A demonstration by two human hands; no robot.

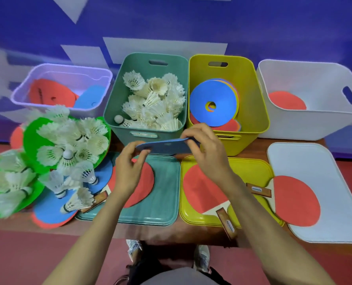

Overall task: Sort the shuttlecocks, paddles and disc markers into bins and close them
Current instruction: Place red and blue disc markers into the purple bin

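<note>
Both hands hold a blue disc marker (167, 146) edge-on above the lids; my left hand (130, 171) pinches its left end and my right hand (206, 149) pinches its right end. Behind it the teal bin (117, 95) is full of white shuttlecocks (154, 99). The yellow bin (255, 112) holds a stack of disc markers (214, 103), blue on top. Red paddles lie on the teal lid (165, 198), the yellow lid (251, 167) and the white lid (306, 159). More shuttlecocks (68, 145) lie heaped on green discs (33, 138) at the left.
A lilac bin (21, 93) at the back left holds a red and a blue piece. The white bin (319, 124) at the back right holds a red paddle. Blue and red discs lie under the shuttlecock heap. My feet show below the table's front edge.
</note>
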